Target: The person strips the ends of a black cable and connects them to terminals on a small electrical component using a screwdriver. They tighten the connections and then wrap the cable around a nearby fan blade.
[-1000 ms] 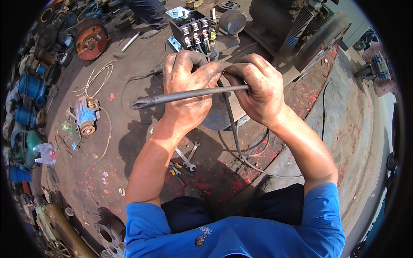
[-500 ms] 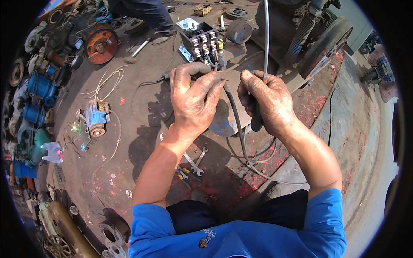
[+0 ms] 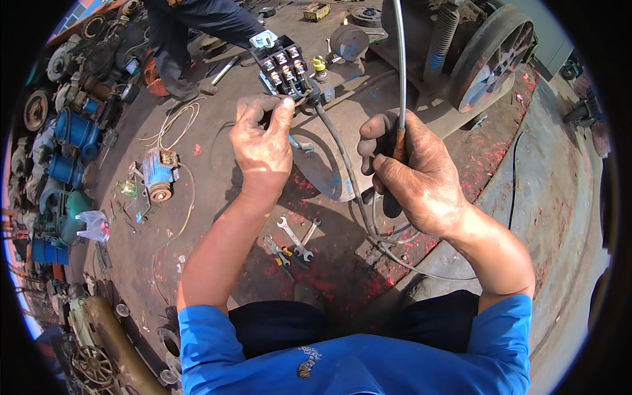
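Note:
A screwdriver with a long metal shaft (image 3: 401,66) and a dark handle is in my right hand (image 3: 424,178). Its fingers are loosely curled round the handle, and the shaft points up past the upper edge. My left hand (image 3: 263,135) has thumb and forefinger brought together at the lower edge of a black switch box (image 3: 283,66); what sits between the fingertips is too small to make out. The box is open, with rows of metal contacts showing. A grey cable (image 3: 342,141) runs from its lower corner down between my hands.
Two wrenches (image 3: 295,238) and pliers (image 3: 278,251) lie on the floor before me. A blue motor (image 3: 158,174) and a coiled wire (image 3: 174,125) are on the left, near piled machine parts (image 3: 72,128). Another person's legs (image 3: 172,49) stand far left; a spoked wheel (image 3: 494,59) is far right.
My left hand has moved left, away from the right hand. My right hand has turned and its grip on the screwdriver has loosened. The other person's legs show more.

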Action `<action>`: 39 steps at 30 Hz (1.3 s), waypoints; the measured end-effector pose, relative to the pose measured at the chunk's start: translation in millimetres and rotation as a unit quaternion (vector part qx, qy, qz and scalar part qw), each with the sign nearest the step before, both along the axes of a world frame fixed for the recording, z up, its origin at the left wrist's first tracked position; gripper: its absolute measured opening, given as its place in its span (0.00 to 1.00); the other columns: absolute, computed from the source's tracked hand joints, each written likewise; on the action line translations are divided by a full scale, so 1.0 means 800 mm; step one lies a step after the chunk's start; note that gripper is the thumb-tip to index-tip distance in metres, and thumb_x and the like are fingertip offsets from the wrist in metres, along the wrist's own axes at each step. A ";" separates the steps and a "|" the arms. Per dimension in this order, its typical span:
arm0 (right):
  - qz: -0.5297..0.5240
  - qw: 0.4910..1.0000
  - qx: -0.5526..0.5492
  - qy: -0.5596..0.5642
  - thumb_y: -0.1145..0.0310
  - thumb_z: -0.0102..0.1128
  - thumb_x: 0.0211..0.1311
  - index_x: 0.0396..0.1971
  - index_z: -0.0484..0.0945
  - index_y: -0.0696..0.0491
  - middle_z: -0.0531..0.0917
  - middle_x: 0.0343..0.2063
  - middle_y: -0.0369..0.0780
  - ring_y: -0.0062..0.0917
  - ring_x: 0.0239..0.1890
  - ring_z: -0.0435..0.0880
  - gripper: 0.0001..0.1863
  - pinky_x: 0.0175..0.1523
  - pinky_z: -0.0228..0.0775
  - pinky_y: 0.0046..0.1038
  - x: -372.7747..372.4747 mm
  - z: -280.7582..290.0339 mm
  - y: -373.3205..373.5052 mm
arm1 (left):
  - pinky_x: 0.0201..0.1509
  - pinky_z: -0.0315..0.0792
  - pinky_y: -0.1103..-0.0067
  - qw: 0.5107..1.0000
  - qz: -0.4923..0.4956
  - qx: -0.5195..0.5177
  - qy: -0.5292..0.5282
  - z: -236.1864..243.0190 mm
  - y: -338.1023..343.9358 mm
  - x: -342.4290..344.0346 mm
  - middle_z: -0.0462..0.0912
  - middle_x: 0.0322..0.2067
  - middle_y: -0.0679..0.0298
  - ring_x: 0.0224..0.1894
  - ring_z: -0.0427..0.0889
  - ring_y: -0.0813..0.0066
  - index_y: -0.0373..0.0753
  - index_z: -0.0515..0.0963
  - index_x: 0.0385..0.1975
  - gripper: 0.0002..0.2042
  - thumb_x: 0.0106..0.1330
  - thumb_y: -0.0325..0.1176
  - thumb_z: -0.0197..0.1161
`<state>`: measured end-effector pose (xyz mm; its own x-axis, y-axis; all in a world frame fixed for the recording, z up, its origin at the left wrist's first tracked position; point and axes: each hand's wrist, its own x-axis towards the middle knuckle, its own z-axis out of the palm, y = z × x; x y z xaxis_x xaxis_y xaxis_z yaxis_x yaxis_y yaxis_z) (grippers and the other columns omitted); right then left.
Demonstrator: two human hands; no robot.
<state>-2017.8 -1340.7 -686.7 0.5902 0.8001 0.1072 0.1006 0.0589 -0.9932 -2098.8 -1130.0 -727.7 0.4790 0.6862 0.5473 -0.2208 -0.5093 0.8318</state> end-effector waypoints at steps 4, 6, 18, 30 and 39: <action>0.018 0.985 0.045 -0.167 0.71 0.57 0.72 0.57 0.72 0.58 0.80 0.34 0.35 0.12 0.30 0.76 0.17 0.31 0.68 0.16 -0.007 0.015 -0.021 | 0.47 0.69 0.78 1.000 -0.008 -0.015 0.011 0.010 -0.009 -0.006 0.77 0.34 0.63 0.39 0.75 0.75 0.31 0.82 0.33 0.04 0.63 0.26 0.68; -0.009 0.973 0.034 -0.228 0.72 0.59 0.71 0.53 0.77 0.58 0.80 0.31 0.34 0.11 0.29 0.76 0.13 0.30 0.67 0.16 0.002 0.003 -0.013 | 0.48 0.70 0.76 0.992 -0.004 0.124 0.004 0.014 -0.012 -0.009 0.78 0.36 0.62 0.41 0.76 0.71 0.32 0.83 0.33 0.04 0.61 0.24 0.69; -0.143 0.856 0.067 -0.492 0.74 0.72 0.48 0.38 0.77 0.57 0.78 0.28 0.44 0.39 0.31 0.81 0.16 0.35 0.75 0.37 0.048 -0.040 0.061 | 0.46 0.67 0.66 0.886 0.060 0.458 0.040 -0.005 -0.008 0.015 0.75 0.34 0.63 0.41 0.72 0.61 0.42 0.87 0.37 0.12 0.52 0.26 0.73; -0.136 0.811 0.073 -0.564 0.84 0.68 0.45 0.35 0.78 0.57 0.82 0.32 0.45 0.43 0.35 0.84 0.15 0.40 0.77 0.38 0.032 -0.039 0.091 | 0.46 0.70 0.63 0.887 0.016 0.460 0.046 0.001 0.013 -0.006 0.73 0.36 0.58 0.42 0.72 0.57 0.42 0.83 0.42 0.17 0.49 0.26 0.69; -0.164 0.702 0.097 -0.686 0.78 0.70 0.44 0.30 0.78 0.56 0.81 0.32 0.42 0.36 0.30 0.81 0.12 0.31 0.75 0.35 0.028 -0.029 0.093 | 0.46 0.71 0.65 0.895 0.010 0.445 0.037 0.008 0.013 -0.010 0.73 0.37 0.59 0.42 0.72 0.57 0.40 0.85 0.39 0.14 0.51 0.25 0.68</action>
<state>-1995.5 -1266.7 -710.2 -0.0257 0.5374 0.8429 0.9947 -0.0706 0.0754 -2106.6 -1119.4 -721.6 0.5287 0.0030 0.8488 -0.1645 -0.9807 0.1059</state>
